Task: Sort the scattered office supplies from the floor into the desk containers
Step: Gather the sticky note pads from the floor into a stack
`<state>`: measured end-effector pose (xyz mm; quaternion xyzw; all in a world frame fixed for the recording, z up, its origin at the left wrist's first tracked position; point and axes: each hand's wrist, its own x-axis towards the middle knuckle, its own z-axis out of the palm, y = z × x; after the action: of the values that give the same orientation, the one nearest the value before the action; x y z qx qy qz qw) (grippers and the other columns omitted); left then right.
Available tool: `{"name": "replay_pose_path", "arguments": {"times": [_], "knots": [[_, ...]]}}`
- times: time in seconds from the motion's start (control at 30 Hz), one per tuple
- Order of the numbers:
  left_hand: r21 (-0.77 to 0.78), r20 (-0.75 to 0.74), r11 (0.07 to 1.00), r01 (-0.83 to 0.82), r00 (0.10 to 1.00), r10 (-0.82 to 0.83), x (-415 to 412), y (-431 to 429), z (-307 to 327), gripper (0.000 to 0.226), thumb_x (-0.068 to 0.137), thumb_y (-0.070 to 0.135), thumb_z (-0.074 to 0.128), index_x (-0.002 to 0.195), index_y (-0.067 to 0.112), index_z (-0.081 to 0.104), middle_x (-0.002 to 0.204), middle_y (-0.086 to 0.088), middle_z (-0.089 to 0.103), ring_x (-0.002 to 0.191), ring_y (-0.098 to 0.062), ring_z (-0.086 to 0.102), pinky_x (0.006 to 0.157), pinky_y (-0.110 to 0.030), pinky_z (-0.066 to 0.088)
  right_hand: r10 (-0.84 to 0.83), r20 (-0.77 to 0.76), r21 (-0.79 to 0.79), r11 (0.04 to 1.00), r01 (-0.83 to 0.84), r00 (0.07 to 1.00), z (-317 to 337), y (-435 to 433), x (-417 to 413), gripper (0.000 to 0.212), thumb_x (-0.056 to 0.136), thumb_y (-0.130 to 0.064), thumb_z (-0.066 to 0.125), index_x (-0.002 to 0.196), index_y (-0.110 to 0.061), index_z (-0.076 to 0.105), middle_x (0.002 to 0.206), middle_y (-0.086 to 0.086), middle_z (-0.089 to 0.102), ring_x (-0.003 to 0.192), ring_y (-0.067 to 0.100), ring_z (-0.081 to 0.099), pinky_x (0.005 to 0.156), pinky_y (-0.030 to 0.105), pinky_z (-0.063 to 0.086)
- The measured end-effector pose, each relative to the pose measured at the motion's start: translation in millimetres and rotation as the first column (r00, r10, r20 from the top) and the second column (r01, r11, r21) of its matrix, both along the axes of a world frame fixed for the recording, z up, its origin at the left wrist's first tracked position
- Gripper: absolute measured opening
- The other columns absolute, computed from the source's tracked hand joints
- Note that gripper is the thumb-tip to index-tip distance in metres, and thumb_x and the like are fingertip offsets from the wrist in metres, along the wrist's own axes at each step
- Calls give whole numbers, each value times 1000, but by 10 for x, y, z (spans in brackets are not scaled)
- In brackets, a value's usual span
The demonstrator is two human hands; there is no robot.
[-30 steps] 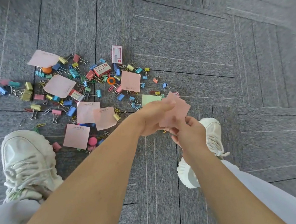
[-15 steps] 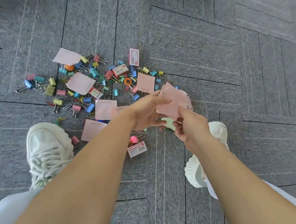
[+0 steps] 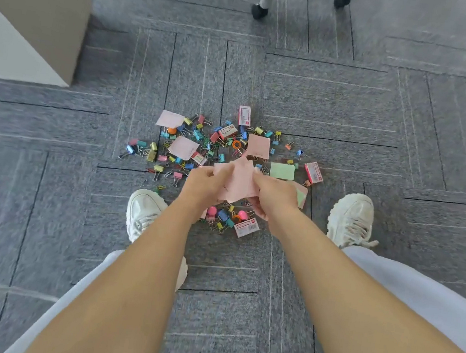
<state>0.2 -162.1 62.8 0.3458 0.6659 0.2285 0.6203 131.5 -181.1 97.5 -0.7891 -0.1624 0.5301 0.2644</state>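
Both hands have risen from the floor as the person stands: gathering gives way, probably, to carrying. Left hand (image 3: 205, 183) and right hand (image 3: 275, 195) close their fingers (image 3: 257, 176) on a stack of pink sticky notes (image 3: 238, 184). Binder clips (image 3: 198, 136), staple boxes (image 3: 244, 115) and 1 green note (image 3: 282, 171) remain scattered on the carpet (image 3: 354, 103).

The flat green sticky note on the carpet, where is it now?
In the head view, the flat green sticky note lies right of centre, between the pink square note and the red-and-white staple box.
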Motion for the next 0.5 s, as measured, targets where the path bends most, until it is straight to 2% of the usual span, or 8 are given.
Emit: {"name": "replay_pose_path", "arguments": {"times": [0.1,0.17,0.23,0.3,0.33,0.4,0.43,0.5], "knots": [[-22,36,996,-85,996,85,69,-232,317,34,94,40,63,87,8,64,88,-12,69,77,-24,62,78,-41,54,117,43,14,993,-117,992,313,-181,78,30,87,-38,70,69,-15,67,70,5,62,62,21,52,61,31,42],[-72,176,985,-155,970,166,148,-379,528,26,97,33,60,102,7,64,92,-9,68,80,-22,63,77,-37,51,175,61,37,983,-178,983,506,-297,144,28,89,-38,69,85,-11,75,76,4,64,65,21,52,60,30,41],[-132,313,971,-197,921,230,246,-503,717,26,101,25,53,118,6,60,103,-10,68,86,-21,65,78,-36,52,227,99,82,968,-236,969,659,-397,187,30,90,-37,68,90,-8,76,81,8,67,73,22,56,66,34,46],[-161,382,955,-249,876,293,342,-588,900,20,104,20,45,113,7,58,104,-12,67,88,-21,65,82,-37,53,250,150,126,955,-269,957,770,-473,208,32,91,-37,66,83,-8,76,78,14,68,73,22,56,69,39,52],[-172,412,940,-295,845,341,388,-629,981,19,105,19,42,108,8,58,101,-12,68,88,-22,65,83,-38,53,256,175,142,949,-281,951,832,-513,221,31,92,-36,65,75,-13,75,72,10,67,69,21,55,67,38,52],[-177,464,912,-370,786,409,464,-672,1093,22,106,20,39,109,8,57,98,-13,70,88,-23,67,80,-38,54,269,232,167,936,-311,935,931,-570,243,48,94,-34,62,47,-23,59,51,-1,50,54,16,45,50,34,39],[-168,478,906,-390,771,421,487,-691,1127,24,106,21,38,111,7,58,101,-14,71,89,-24,68,77,-37,56,277,270,179,927,-330,922,964,-590,251,55,94,-33,61,42,-21,49,46,-3,41,49,15,38,47,32,30],[-144,488,902,-408,764,423,527,-720,1184,28,106,22,38,113,7,60,106,-15,71,92,-24,70,74,-36,57,275,348,218,906,-363,896,1000,-607,263,53,93,-31,60,44,-14,50,44,-1,43,49,17,39,48,32,27]]}}
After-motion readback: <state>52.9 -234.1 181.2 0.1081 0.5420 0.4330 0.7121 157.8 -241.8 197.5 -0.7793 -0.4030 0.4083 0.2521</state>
